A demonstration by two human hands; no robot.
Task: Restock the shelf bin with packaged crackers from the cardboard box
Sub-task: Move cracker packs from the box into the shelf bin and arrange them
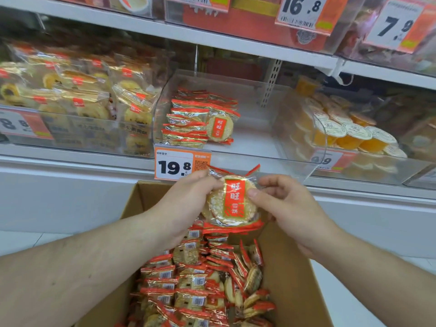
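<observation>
A single cracker packet (232,200) is being held up over the open cardboard box (286,274), just below the front lip of the clear shelf bin (238,159). It is being gripped along its left edge by the left hand (186,204), whose fingers are curled round the wrapper, while its right edge is being pinched by the thumb and curled fingers of the right hand (286,204). The box is being filled almost wall to wall by more packets (200,286), stacked in rows with barcodes facing up on the left and tipped on edge toward the right; a strip of bare cardboard wall is being left exposed on the right side. Inside the bin, a short stack of packets (200,120) is being kept against the left wall, so that the white floor to the right and behind is being left open, bounded by the transparent right wall and the low curved front edge. On the held packet a red panel with the white characters 旺旺 is being shown, and the same mark is being displayed on one packet standing in the bin. A price tag (175,165) reading 19.8, with a QR code beside the figures, is being carried on the bin's front. Neighbouring tags are being read as 16.8 (300,10) and 7.9 (396,24) on the shelf above. To the left, wrapped pastries (77,93) are being stored, and to the right, sealed orange jelly cups (349,135).
</observation>
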